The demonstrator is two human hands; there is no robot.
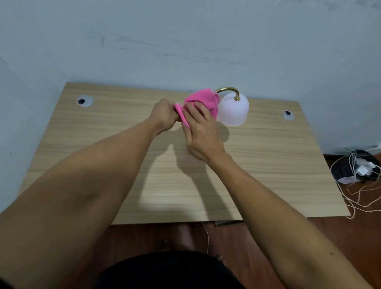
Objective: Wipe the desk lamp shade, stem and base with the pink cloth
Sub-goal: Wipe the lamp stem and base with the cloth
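A desk lamp stands near the back of the wooden desk (261, 161). Its white bell-shaped shade (233, 110) hangs from a curved gold stem (228, 90). The pink cloth (204, 99) is bunched around the stem just left of the shade and hides the stem's lower part and the base. My right hand (199, 131) presses on the cloth with its fingers spread over it. My left hand (163, 116) pinches the cloth's lower left end.
Two round cable grommets sit in the desk, one at the back left (84, 100) and one at the back right (287, 115). A dark bundle with white chargers and cords (358, 167) lies on the floor to the right. The wall rises directly behind the desk.
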